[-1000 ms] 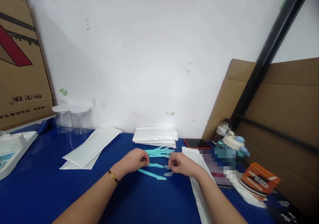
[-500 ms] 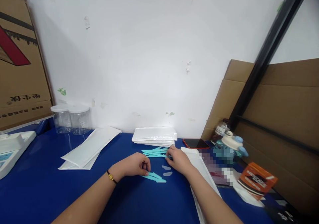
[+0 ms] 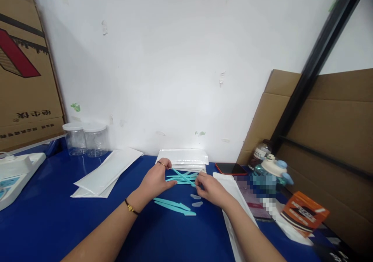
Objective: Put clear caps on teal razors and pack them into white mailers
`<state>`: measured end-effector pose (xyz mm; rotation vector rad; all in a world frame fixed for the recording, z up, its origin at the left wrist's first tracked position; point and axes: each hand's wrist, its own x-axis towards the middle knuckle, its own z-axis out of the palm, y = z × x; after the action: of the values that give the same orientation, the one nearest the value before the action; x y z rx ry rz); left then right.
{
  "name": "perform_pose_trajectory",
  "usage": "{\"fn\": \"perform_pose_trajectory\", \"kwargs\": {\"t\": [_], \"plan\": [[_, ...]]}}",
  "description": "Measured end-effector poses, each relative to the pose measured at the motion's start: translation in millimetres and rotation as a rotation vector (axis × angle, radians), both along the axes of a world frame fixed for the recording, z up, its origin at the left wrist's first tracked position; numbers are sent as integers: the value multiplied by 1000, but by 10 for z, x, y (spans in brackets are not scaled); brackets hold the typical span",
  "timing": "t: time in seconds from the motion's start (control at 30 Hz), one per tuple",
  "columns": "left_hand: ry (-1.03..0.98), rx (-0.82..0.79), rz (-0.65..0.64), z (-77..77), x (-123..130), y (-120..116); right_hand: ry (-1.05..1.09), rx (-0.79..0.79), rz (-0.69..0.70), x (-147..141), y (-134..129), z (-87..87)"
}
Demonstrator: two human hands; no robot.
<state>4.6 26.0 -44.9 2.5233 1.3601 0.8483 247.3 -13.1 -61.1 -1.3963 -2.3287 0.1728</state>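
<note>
A slim turquoise eyebrow razor (image 3: 182,176) slants between my two hands, over a small pile of similar razors (image 3: 178,179). My right hand (image 3: 210,188) pinches its lower right end. My left hand (image 3: 157,178) is at the upper left end, fingertips by the handle and thumb spread away from them; its hold is partly hidden. Two more turquoise razors (image 3: 174,206) lie side by side nearer me. Close to my right hand rest two small clear caps (image 3: 197,204).
Behind the pile is a stack of white padded envelopes (image 3: 183,156); others (image 3: 107,172) lie left. A long white envelope (image 3: 233,211) runs under my right forearm. Rightward are a phone (image 3: 230,169), a teal bottle (image 3: 269,174) and an orange packet (image 3: 305,213). Clear jars (image 3: 96,139) stand back left.
My left hand has left the near razors and moved up toward the pile. One razor now slants up between both hands, its end pinched in my right hand.
</note>
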Motion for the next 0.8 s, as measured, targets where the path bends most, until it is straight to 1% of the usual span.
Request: {"fn": "perform_pose_trajectory", "kwargs": {"t": [0.03,0.07,0.13,0.17,0.23,0.37,0.47,0.53,0.57,0.63,0.73,0.8], "plan": [[1,45,-24,13,5,-19,-23,-6,0,-11,-5,6],[23,86,-73,23,14,-38,-41,-7,3,-27,-11,12],[124,106,-182,28,45,-67,-55,-2,21,-64,-24,20],[184,82,-217,22,61,-72,-53,-2,32,-80,-30,22],[257,21,-223,5,77,-60,-40,-17,47,-88,-38,20],[234,-83,-166,-20,-18,20,-9,-82,36,30,-24,7],[210,-289,-166,-42,-149,75,26,-157,10,172,-2,2],[203,-433,-202,-68,-210,94,60,-180,0,239,15,1],[198,-478,-226,-82,-226,98,71,-172,-11,260,24,-1],[182,-510,-267,-105,-235,98,67,-121,-55,279,50,-18],[163,-524,-288,-118,-216,89,19,-30,-137,275,101,-78],[145,-528,-314,-119,-204,81,-18,-23,-167,265,136,-134]]}}
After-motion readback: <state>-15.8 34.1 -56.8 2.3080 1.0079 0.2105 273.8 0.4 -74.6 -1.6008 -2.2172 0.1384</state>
